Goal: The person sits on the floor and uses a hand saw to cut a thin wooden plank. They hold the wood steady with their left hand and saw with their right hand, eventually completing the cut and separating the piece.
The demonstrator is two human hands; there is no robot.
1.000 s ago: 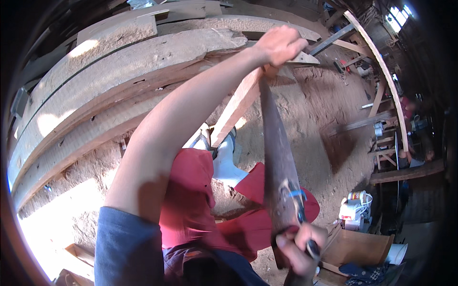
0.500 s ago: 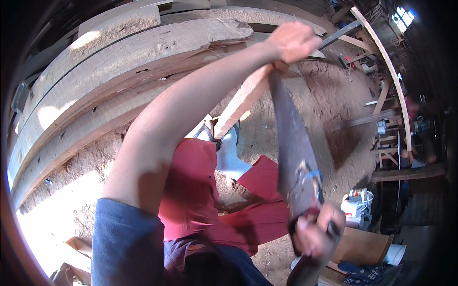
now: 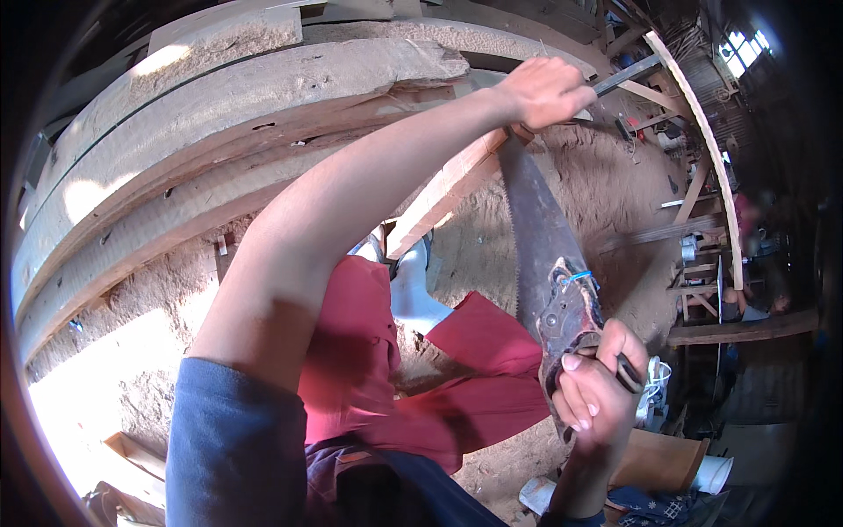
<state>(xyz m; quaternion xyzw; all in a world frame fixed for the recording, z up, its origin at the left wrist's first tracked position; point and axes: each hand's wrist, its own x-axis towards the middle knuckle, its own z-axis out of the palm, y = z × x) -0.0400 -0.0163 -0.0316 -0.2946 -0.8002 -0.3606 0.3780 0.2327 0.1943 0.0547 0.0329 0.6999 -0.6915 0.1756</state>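
Note:
My right hand (image 3: pixel 601 378) is wrapped round the handle of a handsaw (image 3: pixel 549 237), low on the right. The saw's dark, toothed blade slants up and away from me, and its far end meets a squared piece of timber (image 3: pixel 452 184). A blue tie is wound round the worn handle. My left arm reaches across to the top, where my left hand (image 3: pixel 549 90) is closed at the timber's upper end; its fingertips are partly hidden. The timber slopes down toward my feet, between my lower legs (image 3: pixel 413 290).
Long thick beams (image 3: pixel 237 101) lie stacked on the left and far side. Bare earth ground (image 3: pixel 606 176) spreads to the right. White buckets (image 3: pixel 654 391), a brown board (image 3: pixel 659 461) and a patterned dark cloth (image 3: pixel 654 505) lie at lower right. Another person (image 3: pixel 746 303) sits farther right.
My right hand has pushed the saw up and away from me, so less blade shows between handle and timber. The left hand stays at the timber's end. The view has shifted slightly.

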